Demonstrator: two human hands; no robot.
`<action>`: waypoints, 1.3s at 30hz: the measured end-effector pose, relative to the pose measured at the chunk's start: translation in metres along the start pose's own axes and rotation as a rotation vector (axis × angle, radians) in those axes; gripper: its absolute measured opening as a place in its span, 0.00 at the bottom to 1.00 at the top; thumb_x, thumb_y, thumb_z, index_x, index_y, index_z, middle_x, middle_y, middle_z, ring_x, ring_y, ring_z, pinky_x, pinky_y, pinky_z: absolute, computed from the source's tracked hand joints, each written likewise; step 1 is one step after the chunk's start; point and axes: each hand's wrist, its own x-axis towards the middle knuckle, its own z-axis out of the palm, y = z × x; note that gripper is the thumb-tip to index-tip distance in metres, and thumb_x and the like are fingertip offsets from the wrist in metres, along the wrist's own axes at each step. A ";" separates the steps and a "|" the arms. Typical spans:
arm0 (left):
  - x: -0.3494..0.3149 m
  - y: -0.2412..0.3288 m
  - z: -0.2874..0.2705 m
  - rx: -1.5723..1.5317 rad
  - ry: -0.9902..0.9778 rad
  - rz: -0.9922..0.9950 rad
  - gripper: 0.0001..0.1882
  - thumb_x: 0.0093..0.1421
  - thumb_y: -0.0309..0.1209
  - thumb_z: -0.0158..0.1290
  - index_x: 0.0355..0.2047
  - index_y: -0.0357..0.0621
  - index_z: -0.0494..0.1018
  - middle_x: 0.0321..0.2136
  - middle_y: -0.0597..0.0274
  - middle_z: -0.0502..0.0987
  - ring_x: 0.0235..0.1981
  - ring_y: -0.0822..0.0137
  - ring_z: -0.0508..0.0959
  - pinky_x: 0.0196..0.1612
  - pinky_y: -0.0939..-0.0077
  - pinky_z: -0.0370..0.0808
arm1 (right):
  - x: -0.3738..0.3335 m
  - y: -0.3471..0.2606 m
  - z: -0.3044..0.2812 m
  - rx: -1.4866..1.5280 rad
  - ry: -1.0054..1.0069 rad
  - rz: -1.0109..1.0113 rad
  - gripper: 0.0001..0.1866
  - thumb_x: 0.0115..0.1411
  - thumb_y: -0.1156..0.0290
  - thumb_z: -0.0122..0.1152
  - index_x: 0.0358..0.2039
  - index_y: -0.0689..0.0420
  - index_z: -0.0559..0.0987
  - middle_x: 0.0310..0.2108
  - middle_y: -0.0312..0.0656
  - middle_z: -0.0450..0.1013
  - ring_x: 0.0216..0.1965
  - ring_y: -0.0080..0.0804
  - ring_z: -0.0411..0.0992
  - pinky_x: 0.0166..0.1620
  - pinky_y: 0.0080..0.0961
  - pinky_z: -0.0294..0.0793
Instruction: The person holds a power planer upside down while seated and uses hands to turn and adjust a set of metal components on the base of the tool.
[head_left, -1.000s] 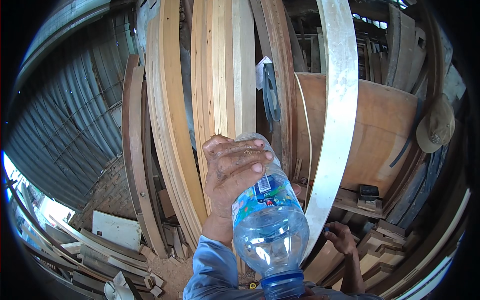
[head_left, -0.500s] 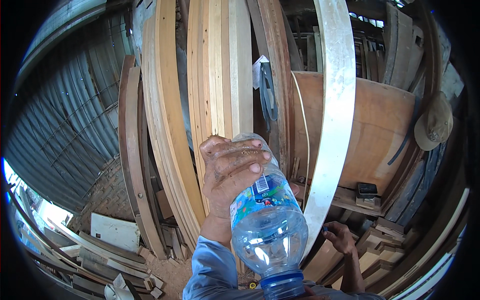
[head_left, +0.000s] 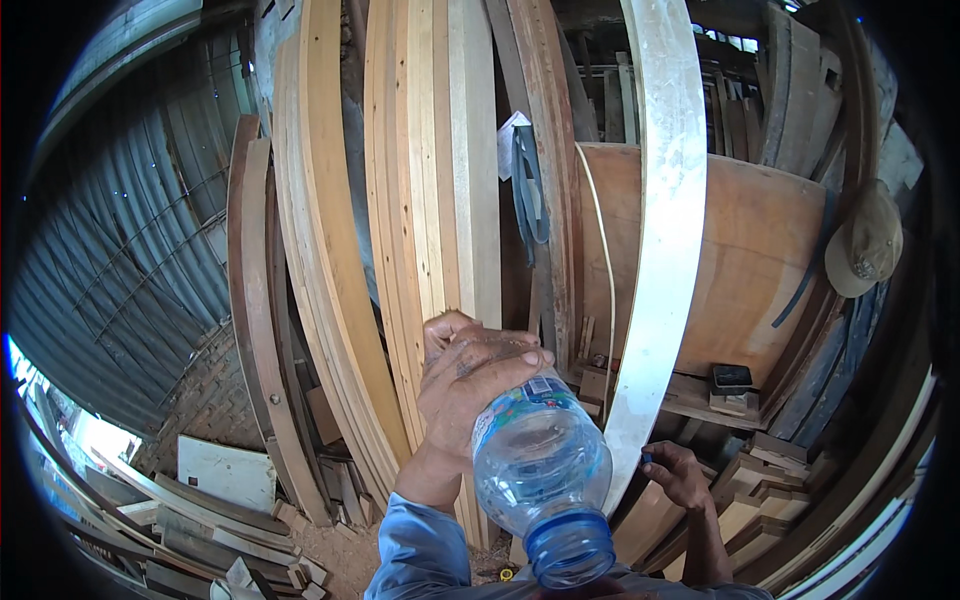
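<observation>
Clasps a clear bottle [head_left: 545,460] in the left hand [head_left: 478,375], neck-end bodyward, while pinching a bluish piece [head_left: 647,458] apart from it in the right hand [head_left: 680,475].

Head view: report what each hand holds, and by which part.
Left hand: the clear bottle, around its labelled body. Right hand: a small bluish thing, apparently pinched; which part cannot be told.

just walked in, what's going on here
A person has a clear plastic bottle in the grip of the left hand, its neck toward their body. The right hand is apart from it, with something bluish at the fingertips, too small to identify. Long wooden boards stand beyond.
</observation>
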 end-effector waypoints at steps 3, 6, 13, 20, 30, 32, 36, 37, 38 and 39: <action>-0.027 0.000 0.012 -0.213 -0.163 -0.228 0.34 0.41 0.39 0.77 0.48 0.45 0.78 0.39 0.61 0.85 0.42 0.60 0.85 0.51 0.64 0.69 | 0.004 -0.009 -0.009 0.058 0.008 -0.039 0.17 0.63 0.76 0.69 0.51 0.65 0.79 0.41 0.36 0.77 0.43 0.22 0.74 0.49 0.23 0.76; -0.074 0.005 0.036 -0.387 -0.309 -0.615 0.36 0.40 0.38 0.76 0.49 0.42 0.76 0.42 0.58 0.84 0.42 0.56 0.84 0.52 0.61 0.72 | 0.009 -0.060 -0.012 0.124 0.080 -0.105 0.17 0.62 0.76 0.70 0.51 0.65 0.80 0.40 0.36 0.77 0.41 0.20 0.73 0.45 0.22 0.75; -0.232 0.013 0.084 -0.644 -0.583 -1.221 0.42 0.44 0.35 0.74 0.59 0.36 0.71 0.44 0.57 0.82 0.45 0.68 0.81 0.52 0.68 0.78 | 0.049 -0.104 0.003 -0.176 -0.157 -0.488 0.22 0.58 0.77 0.70 0.55 0.57 0.82 0.49 0.46 0.79 0.53 0.45 0.77 0.53 0.36 0.80; -0.254 0.015 0.082 -0.605 -0.741 -1.182 0.41 0.44 0.39 0.74 0.56 0.35 0.72 0.39 0.50 0.84 0.41 0.59 0.85 0.48 0.64 0.80 | 0.061 -0.085 0.018 -0.309 -0.339 -0.433 0.20 0.59 0.78 0.69 0.53 0.60 0.82 0.45 0.49 0.79 0.51 0.48 0.79 0.54 0.42 0.82; -0.264 -0.003 0.080 -0.403 -0.850 -1.156 0.37 0.41 0.42 0.74 0.49 0.36 0.74 0.34 0.46 0.84 0.39 0.49 0.86 0.46 0.60 0.80 | 0.072 -0.087 0.036 -0.605 -0.372 -0.252 0.19 0.62 0.65 0.69 0.50 0.60 0.81 0.38 0.49 0.80 0.43 0.52 0.80 0.47 0.44 0.79; -0.277 -0.002 0.082 -0.566 -0.700 -1.210 0.38 0.41 0.42 0.75 0.50 0.36 0.74 0.35 0.45 0.84 0.40 0.48 0.86 0.46 0.60 0.80 | 0.073 -0.080 0.035 -0.482 -0.356 -0.411 0.18 0.63 0.62 0.68 0.48 0.59 0.81 0.37 0.49 0.80 0.41 0.52 0.80 0.44 0.45 0.79; -0.282 -0.001 0.096 -0.422 -0.821 -1.208 0.38 0.42 0.44 0.74 0.50 0.37 0.74 0.36 0.44 0.84 0.41 0.46 0.86 0.47 0.58 0.81 | 0.069 -0.056 0.042 -0.629 -0.255 -0.248 0.15 0.65 0.65 0.65 0.48 0.60 0.79 0.37 0.50 0.80 0.39 0.56 0.80 0.42 0.46 0.78; -0.281 0.000 0.099 -0.351 -0.868 -1.200 0.38 0.43 0.45 0.73 0.50 0.37 0.74 0.36 0.44 0.84 0.41 0.46 0.86 0.47 0.57 0.81 | 0.068 -0.051 0.044 -0.640 -0.233 -0.212 0.16 0.65 0.64 0.66 0.48 0.60 0.79 0.37 0.51 0.80 0.39 0.55 0.80 0.43 0.46 0.77; -0.280 0.000 0.103 -0.280 -0.915 -1.189 0.38 0.43 0.46 0.73 0.50 0.37 0.74 0.36 0.43 0.84 0.41 0.45 0.86 0.47 0.56 0.81 | 0.067 -0.046 0.046 -0.651 -0.211 -0.176 0.17 0.64 0.64 0.67 0.49 0.60 0.78 0.37 0.51 0.80 0.39 0.55 0.80 0.43 0.47 0.77; -0.283 0.001 0.105 -0.252 -0.917 -1.195 0.38 0.43 0.47 0.73 0.50 0.37 0.74 0.36 0.43 0.84 0.41 0.45 0.86 0.47 0.56 0.81 | 0.067 -0.040 0.049 -0.658 -0.189 -0.138 0.18 0.63 0.64 0.68 0.49 0.60 0.78 0.37 0.51 0.80 0.39 0.55 0.80 0.44 0.47 0.77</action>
